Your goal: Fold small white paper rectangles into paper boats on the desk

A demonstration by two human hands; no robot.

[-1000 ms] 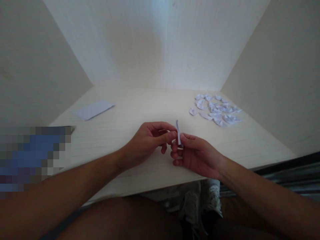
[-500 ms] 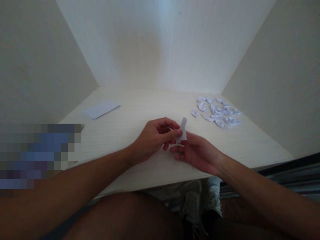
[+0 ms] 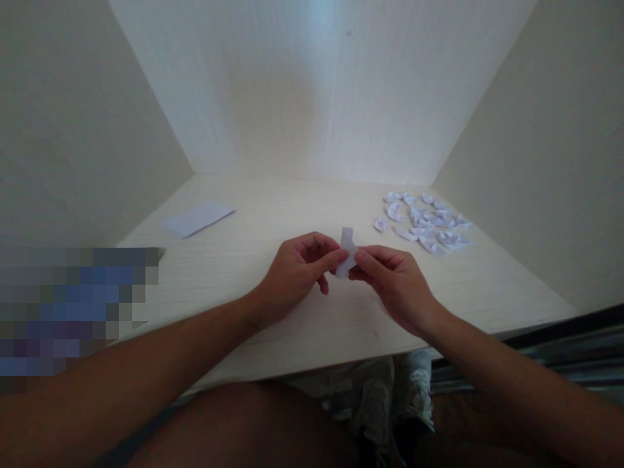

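Observation:
A small white paper strip (image 3: 346, 252) stands upright between my two hands, just above the pale wooden desk (image 3: 273, 292). My left hand (image 3: 297, 273) pinches its left side with thumb and forefinger. My right hand (image 3: 397, 283) pinches its right side, palm turned down, fingers curled. Both hands meet at the middle of the desk, near its front edge.
A heap of several small folded white paper pieces (image 3: 424, 221) lies at the back right of the desk. A flat white sheet (image 3: 197, 218) rests at the back left. A blurred blue object (image 3: 73, 305) sits at the left edge. Walls enclose the desk on three sides.
My right hand has turned palm-down and come up to pinch the paper from the right. The paper piece has shifted slightly left and now stands between both pinches.

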